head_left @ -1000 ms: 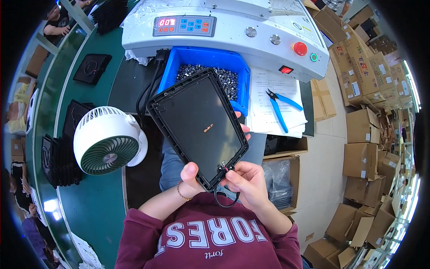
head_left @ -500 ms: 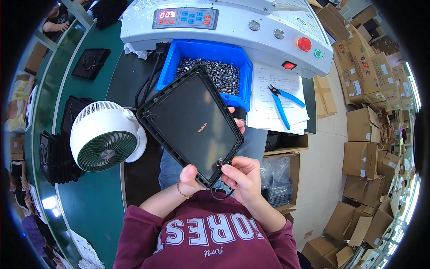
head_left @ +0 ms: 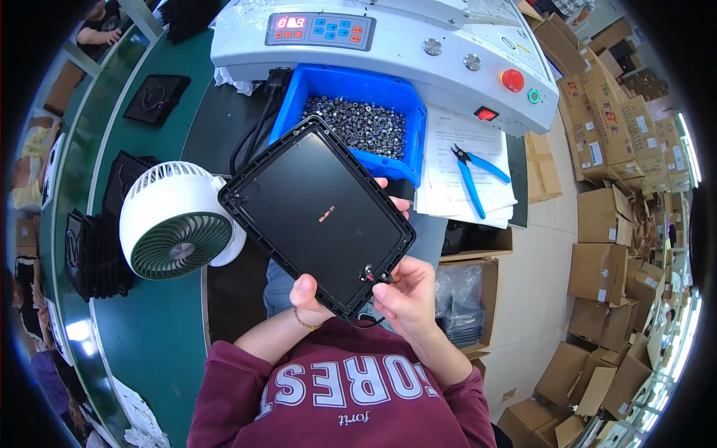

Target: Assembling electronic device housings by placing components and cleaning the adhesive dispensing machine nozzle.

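A black rectangular plastic housing (head_left: pixel 306 213) with a raised, ribbed rim lies tilted across my hands, its flat inner face toward me. My left hand (head_left: pixel 305 297) grips it from below: the thumb presses the near left rim, and fingertips show past the right edge. At the near right corner my right hand (head_left: pixel 409 295) pinches by the rim, where a black cable (head_left: pixel 367 324) comes in; its grip point is partly hidden. Short red and dark wire ends (head_left: pixel 367 274) stick up inside that corner.
Beyond the housing sits a blue bin (head_left: pixel 418 142) of small metal nuts, before a grey machine (head_left: pixel 403 56) with a control panel. Blue-handled cutters (head_left: pixel 472 179) lie on papers (head_left: pixel 441 198). A white fan (head_left: pixel 175 220) stands left; cardboard boxes (head_left: pixel 597 284) line the right.
The housing has turned flatter toward me, and its near right corner has shifted slightly right. My right thumb has slid off the wires toward the rim. Less of the cable loop shows below.
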The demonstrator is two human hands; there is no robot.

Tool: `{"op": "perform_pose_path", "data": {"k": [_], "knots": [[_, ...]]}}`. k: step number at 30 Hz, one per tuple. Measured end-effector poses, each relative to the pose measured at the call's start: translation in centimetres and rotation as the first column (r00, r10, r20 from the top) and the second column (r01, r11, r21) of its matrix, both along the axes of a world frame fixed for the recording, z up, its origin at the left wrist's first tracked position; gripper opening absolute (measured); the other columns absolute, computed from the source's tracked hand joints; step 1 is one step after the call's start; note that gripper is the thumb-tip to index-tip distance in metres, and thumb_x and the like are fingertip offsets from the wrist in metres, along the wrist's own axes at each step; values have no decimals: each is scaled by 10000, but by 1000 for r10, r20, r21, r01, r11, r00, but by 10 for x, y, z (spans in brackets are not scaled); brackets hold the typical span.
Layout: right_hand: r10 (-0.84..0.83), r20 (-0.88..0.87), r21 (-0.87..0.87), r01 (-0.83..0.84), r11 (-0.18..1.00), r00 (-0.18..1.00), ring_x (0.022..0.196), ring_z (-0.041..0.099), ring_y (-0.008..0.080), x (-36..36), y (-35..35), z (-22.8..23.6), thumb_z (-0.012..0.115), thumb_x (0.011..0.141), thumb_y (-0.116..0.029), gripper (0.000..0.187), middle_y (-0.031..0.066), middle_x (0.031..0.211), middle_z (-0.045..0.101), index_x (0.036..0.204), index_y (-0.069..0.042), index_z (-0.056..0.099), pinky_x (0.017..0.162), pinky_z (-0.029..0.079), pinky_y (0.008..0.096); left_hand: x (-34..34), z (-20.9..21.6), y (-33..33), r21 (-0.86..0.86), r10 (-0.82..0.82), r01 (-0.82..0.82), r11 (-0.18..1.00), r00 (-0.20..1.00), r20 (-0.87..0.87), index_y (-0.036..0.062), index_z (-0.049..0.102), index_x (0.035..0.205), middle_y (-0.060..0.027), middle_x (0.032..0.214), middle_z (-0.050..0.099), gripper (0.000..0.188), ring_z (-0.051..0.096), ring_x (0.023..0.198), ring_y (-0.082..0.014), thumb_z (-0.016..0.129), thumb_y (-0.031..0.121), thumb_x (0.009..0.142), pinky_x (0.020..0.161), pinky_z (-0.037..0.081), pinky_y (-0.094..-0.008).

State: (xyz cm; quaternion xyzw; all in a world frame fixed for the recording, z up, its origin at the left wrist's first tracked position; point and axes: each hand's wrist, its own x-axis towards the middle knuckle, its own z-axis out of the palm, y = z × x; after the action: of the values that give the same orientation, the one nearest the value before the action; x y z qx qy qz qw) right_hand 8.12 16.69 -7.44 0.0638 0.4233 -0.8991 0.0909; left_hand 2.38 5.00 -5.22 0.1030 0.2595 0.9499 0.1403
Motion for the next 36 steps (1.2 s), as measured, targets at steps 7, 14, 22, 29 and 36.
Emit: {"op": "perform_pose_path", "data": {"k": [7, 14, 22, 29, 36], "knots": [[38, 52, -48, -36, 998, 998, 499, 545, 60, -1, -2, 4, 659, 778, 22, 83, 72, 740, 636, 847, 25, 613, 404, 391, 158, 3, -2, -10, -111, -54, 43, 993, 994, -93, -35, 138, 1416, -254, 1326, 370, 1195, 404, 1246, -312, 675, 658, 604, 1041, 357, -400], [18, 94, -23, -15, 1000, 995, 476, 437, 29, -3, -5, 13, 652, 741, -57, 146, 49, 735, 604, 855, 23, 610, 404, 326, 140, 4, -3, -11, -130, -42, 26, 991, 992, -123, -23, 139, 1420, -237, 1349, 349, 1199, 381, 1276, -319, 688, 655, 598, 1044, 357, -397], [47, -121, -30, -51, 998, 991, 786, 627, 147, -9, -32, 40, 724, 710, -143, 353, 84, 927, 638, 985, 30, 584, 679, 519, 255, 18, 23, -39, -45, 161, -179, 983, 950, -269, 52, 109, 1445, -147, 1429, 249, 1180, 300, 1329, -334, 750, 589, 613, 1066, 323, -439], [456, -378, 168, -424, 890, 806, 930, 547, 182, -19, -66, 66, 679, 783, -460, 727, 105, 1037, 546, 1228, 52, 419, 767, 460, 273, 72, 65, -115, 150, 704, -699, 699, 636, -316, 92, 177, 1445, -194, 1399, 299, 947, 352, 1280, -384, 564, 631, 770, 1016, 372, -452], [490, -286, 12, -508, 861, 824, 758, 523, 150, -25, -62, 28, 654, 823, -123, 326, 83, 871, 563, 1079, 22, 514, 682, 440, 271, 183, 11, -235, -344, 997, -939, 30, 5, 72, 104, 521, 1222, -65, 1024, 639, 617, 646, 740, -183, 311, 602, 927, 595, 544, -306]]}}
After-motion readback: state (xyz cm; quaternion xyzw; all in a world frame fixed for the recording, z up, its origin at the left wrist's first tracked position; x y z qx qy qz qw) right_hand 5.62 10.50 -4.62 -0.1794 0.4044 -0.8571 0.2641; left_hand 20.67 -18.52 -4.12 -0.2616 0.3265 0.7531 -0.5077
